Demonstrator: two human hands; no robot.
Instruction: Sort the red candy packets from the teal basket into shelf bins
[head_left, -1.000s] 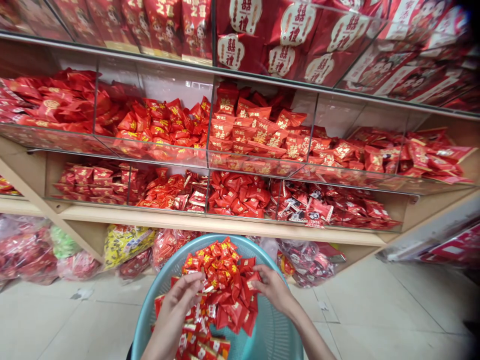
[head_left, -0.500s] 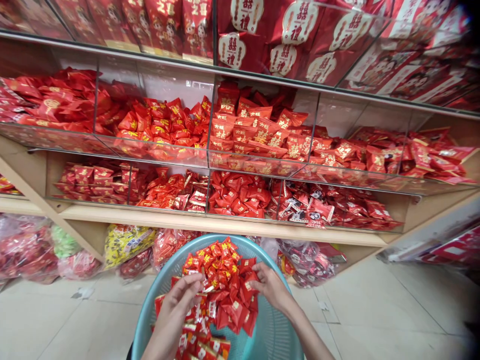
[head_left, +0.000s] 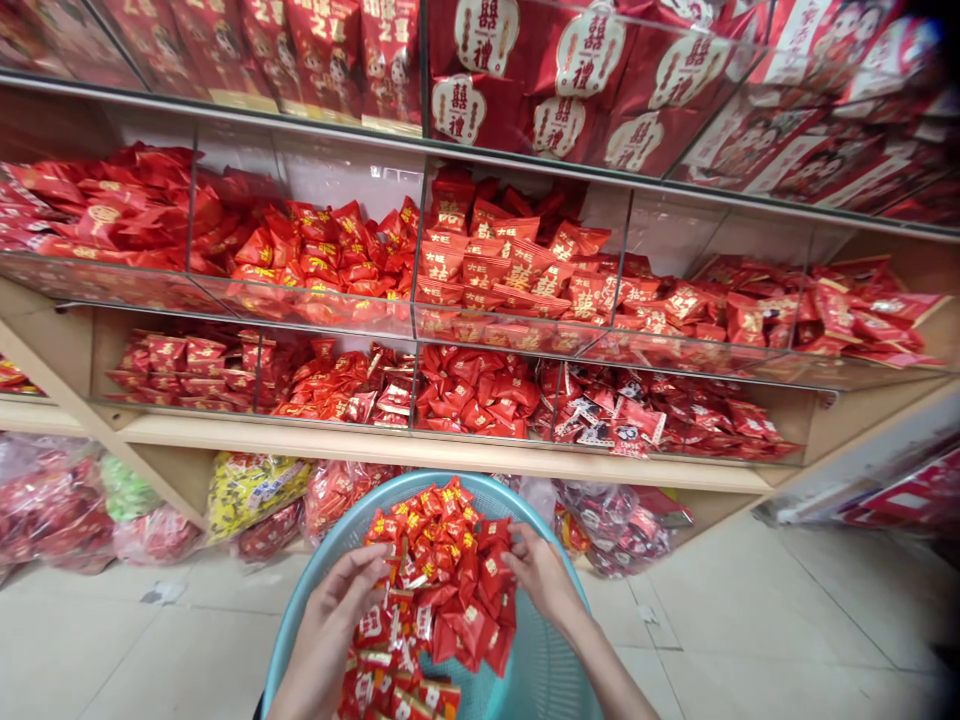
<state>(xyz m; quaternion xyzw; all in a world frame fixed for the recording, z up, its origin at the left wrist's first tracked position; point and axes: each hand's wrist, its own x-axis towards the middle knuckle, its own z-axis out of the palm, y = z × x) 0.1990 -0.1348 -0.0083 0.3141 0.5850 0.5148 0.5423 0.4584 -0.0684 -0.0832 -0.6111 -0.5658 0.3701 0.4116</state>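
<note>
A light blue plastic basket (head_left: 559, 665) sits low in front of me, heaped with small red wrapped sweets (head_left: 442, 570). My left hand (head_left: 341, 605) presses against the left side of the heap, fingers curled onto the packets. My right hand (head_left: 544, 575) cups the heap's right side, fingers bent round the packets. Together both hands hold a mound of the sweets above the basket floor.
Glass-fronted shelf bins (head_left: 420, 310) full of red sweet packets stand ahead, with large red gift bags (head_left: 555, 90) on the top tier. Clear sacks of sweets (head_left: 247, 490) lie on the tiled floor (head_left: 750, 620) under the wooden shelf.
My left hand has slid slightly down and left along the heap. The view has tilted a little. The right hand stays on the mound.
</note>
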